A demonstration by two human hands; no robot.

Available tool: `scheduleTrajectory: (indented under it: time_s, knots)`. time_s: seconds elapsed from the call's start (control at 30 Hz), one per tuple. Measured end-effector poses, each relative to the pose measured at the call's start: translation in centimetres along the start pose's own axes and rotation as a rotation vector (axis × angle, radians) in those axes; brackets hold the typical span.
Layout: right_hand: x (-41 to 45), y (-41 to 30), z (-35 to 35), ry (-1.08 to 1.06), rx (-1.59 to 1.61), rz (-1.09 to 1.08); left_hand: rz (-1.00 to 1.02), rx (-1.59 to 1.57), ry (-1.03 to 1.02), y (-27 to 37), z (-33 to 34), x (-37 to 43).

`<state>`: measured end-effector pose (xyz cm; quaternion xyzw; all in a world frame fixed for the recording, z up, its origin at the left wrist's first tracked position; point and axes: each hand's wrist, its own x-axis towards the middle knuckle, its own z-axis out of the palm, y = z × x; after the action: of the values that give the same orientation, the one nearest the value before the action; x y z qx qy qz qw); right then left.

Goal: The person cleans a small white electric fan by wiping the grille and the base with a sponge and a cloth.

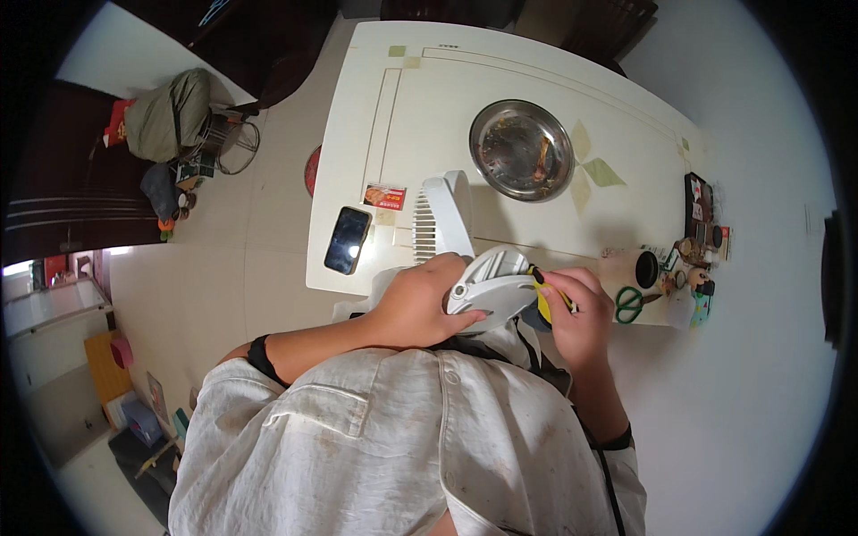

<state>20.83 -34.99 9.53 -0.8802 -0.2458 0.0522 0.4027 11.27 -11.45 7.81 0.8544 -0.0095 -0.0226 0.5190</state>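
Note:
My left hand grips the rounded base of a white plastic appliance, which looks like a small desk fan. The appliance's slatted head rises beyond the hand, over the near part of the table. My right hand pinches a yellow-and-black object, possibly a hand tool, against the right end of the base. Fingers cover part of that object, so its exact kind is unclear. Both hands are close together in front of my chest, at the table's near edge.
On the white table are a steel basin with food residue, a smartphone and a red printed card. Green-handled scissors, a cylindrical container and several small items crowd the right edge beside a wall.

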Motion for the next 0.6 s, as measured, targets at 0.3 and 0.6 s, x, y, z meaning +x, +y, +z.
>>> scheduleTrajectory:
  time_s: [0.3, 0.6]
  knots:
    - [-3.9, 5.6, 3.1, -0.101, 0.266, 0.310, -0.120, -0.015, 0.023, -0.1, -0.4, -0.2]
    - [2.5, 2.3, -1.7, 0.007, 0.344, -0.010, -0.026, -0.039, -0.040, 0.5, -0.3, 0.0]
